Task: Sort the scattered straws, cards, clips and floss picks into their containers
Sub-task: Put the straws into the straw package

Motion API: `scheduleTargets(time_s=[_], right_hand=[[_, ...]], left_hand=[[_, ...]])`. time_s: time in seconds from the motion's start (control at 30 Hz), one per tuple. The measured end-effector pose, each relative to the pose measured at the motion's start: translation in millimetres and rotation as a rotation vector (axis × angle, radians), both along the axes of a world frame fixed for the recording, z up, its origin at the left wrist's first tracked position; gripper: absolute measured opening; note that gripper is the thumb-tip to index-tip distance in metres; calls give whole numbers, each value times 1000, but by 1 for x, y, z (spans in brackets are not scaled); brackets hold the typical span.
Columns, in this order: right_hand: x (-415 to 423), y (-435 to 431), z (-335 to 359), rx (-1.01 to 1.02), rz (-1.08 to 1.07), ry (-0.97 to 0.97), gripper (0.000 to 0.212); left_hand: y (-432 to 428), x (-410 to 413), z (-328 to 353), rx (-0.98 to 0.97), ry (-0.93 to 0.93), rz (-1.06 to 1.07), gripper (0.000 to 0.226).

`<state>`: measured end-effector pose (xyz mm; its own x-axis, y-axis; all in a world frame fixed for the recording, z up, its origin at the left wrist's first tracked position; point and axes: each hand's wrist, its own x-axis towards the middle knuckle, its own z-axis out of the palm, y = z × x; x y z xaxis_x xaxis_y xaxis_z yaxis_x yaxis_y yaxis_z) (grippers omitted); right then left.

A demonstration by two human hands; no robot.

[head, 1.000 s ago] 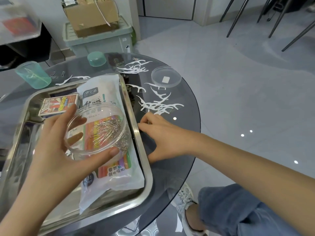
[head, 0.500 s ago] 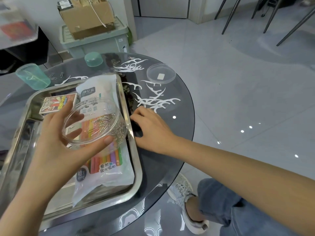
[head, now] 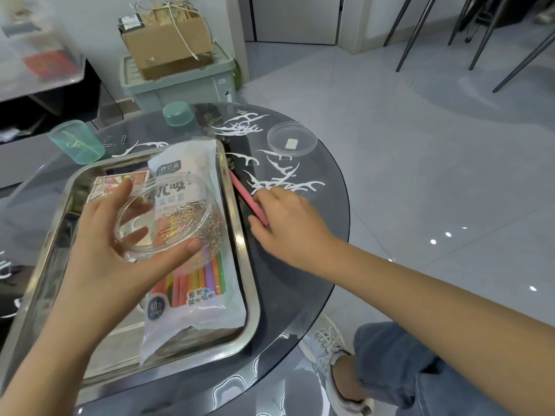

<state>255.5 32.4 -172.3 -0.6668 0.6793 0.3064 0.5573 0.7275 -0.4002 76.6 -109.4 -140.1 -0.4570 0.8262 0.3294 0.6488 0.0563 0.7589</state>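
A pink straw [head: 244, 191] lies on the dark glass counter [head: 285, 298], just beside the metal tray [head: 239, 235]. The right hand [head: 288, 226] covers its near end, fingers bent; I cannot tell if they pinch it. The left hand [head: 114, 259] fingers are clamped round a clear dish [head: 180, 187] of silver clips [head: 186, 210] above the tray; the straw bag [head: 192, 163] says "40".

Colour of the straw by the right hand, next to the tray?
Pink. The straw shows best in the head view, partly under the right hand.
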Motion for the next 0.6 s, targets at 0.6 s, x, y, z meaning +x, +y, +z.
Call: scheduleTargets(time_s=[0.6], right_hand=[[49,3,81,-308,-125,172,15]], left_hand=[[-39,-45,-1,-237,64,407,125]])
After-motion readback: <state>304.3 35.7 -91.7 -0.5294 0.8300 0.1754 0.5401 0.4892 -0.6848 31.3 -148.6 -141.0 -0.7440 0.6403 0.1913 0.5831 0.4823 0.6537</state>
